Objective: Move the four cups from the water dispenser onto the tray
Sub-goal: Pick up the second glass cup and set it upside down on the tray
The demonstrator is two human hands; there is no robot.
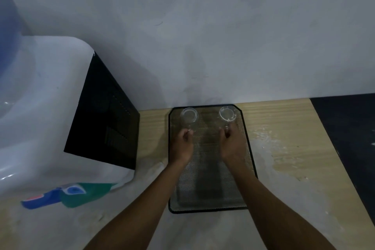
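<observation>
A black mesh tray (211, 199) lies on the wooden table in front of me. Two clear glass cups stand upright on its far end: the left cup (189, 115) and the right cup (228, 113). My left hand (182, 144) pinches the handle of the left cup. My right hand (233, 142) grips the handle of the right cup. Both forearms reach over the tray from below. The white water dispenser (40, 97) fills the left side; no cups show on it in this view.
A black panel (103, 119) forms the dispenser's side, close to the tray's left edge. Blue and green taps (67, 195) stick out at the lower left. A grey wall stands right behind the tray. The table (288, 148) ends at a dark area on the right.
</observation>
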